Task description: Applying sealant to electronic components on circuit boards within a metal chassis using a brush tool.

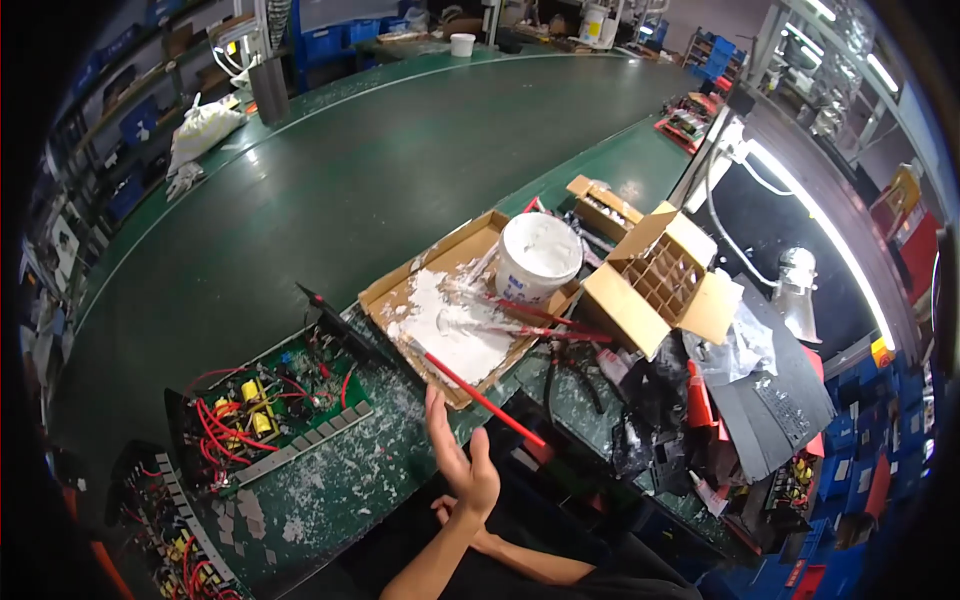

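My left hand (465, 470) is raised at the table's near edge, fingers stretched out and thumb apart, holding nothing. Just beyond its fingertips, a red-handled brush (485, 393) lies across the near rim of a shallow cardboard tray (395, 287). White paste (470, 350) is spread in the tray. A white bucket (540, 262) stands there too, with more red-handled brushes (550, 330) beside it. My right hand (447, 510) is lower, partly hidden behind my left wrist; its visible fingers are curled, and what they hold, if anything, is hidden.
Left of the tray lies a green circuit board (300, 428) with red wires and yellow parts; another board (185, 530) is nearer. An open divided carton (660, 280), a clear plastic bag (735, 345) and dark sheets (765, 410) crowd the right. A dark conveyor belt (360, 170) runs behind.
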Demonstrator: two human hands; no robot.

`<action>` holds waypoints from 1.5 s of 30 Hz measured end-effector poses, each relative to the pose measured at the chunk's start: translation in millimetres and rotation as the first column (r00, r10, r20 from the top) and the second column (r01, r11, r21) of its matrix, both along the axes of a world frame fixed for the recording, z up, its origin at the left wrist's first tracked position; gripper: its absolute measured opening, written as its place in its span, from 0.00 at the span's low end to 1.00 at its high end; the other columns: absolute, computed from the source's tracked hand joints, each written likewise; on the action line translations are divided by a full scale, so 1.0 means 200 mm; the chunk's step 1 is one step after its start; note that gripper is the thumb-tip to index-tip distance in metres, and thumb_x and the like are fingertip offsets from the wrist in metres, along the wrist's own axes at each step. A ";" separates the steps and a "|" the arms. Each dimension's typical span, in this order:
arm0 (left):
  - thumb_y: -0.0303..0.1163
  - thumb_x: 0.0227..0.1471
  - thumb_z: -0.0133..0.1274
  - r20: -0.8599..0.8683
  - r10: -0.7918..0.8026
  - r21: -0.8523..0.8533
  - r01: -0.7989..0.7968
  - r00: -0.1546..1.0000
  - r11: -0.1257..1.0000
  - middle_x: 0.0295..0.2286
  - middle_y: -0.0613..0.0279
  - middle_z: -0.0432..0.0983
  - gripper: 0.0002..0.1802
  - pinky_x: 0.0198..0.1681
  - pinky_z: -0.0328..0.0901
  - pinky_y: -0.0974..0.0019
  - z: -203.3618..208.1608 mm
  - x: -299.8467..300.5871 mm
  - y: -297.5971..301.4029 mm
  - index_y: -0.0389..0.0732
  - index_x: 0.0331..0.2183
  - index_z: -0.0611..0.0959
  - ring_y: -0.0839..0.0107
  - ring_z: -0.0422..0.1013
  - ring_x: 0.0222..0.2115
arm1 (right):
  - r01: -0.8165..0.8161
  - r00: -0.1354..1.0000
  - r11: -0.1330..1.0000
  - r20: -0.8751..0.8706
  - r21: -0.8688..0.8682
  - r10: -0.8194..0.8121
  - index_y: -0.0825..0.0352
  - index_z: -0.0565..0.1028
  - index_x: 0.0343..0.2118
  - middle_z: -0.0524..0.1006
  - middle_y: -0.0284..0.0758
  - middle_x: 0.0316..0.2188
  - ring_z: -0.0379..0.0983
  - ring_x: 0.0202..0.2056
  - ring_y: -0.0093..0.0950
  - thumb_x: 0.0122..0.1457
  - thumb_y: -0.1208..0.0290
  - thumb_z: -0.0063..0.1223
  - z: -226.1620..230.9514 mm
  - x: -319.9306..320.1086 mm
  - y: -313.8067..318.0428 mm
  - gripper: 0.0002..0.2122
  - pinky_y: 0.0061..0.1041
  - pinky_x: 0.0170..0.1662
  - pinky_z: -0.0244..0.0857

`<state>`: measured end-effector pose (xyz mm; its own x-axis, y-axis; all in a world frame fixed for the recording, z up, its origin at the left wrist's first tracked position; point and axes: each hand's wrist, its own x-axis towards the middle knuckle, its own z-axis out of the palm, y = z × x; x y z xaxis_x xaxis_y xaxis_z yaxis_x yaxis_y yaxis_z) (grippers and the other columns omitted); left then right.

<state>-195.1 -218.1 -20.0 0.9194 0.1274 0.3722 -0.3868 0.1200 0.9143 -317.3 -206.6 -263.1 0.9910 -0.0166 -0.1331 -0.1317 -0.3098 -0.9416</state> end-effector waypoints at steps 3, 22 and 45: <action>0.22 0.50 0.44 0.000 0.029 -0.042 -0.029 1.000 0.999 0.55 0.44 0.56 0.25 0.59 0.50 0.58 0.03 -0.03 0.09 0.28 0.51 0.64 0.55 0.56 0.56 | 0.012 1.000 0.996 0.011 -0.093 -0.011 0.68 0.74 0.36 0.77 0.46 0.26 0.74 0.31 0.47 0.52 0.62 0.50 0.00 0.01 0.03 0.14 0.40 0.33 0.68; 0.25 0.55 0.48 -0.170 0.602 0.095 -0.595 0.780 0.798 0.23 0.57 0.75 0.08 0.24 0.62 0.72 -0.07 -0.49 1.11 0.32 0.26 0.78 0.71 0.68 0.21 | -0.053 0.994 0.965 -0.111 -0.258 0.025 0.63 0.75 0.35 0.74 0.40 0.18 0.73 0.22 0.38 0.54 0.67 0.45 0.24 0.11 0.04 0.10 0.36 0.28 0.66; 0.27 0.55 0.49 -0.095 0.708 0.185 -0.686 0.700 0.703 0.24 0.58 0.75 0.08 0.22 0.61 0.73 -0.19 -0.45 1.27 0.33 0.27 0.79 0.73 0.66 0.19 | -0.002 0.989 0.930 -0.138 -0.367 -0.052 0.64 0.77 0.34 0.77 0.44 0.24 0.76 0.29 0.42 0.54 0.65 0.44 0.24 0.17 0.10 0.11 0.37 0.35 0.68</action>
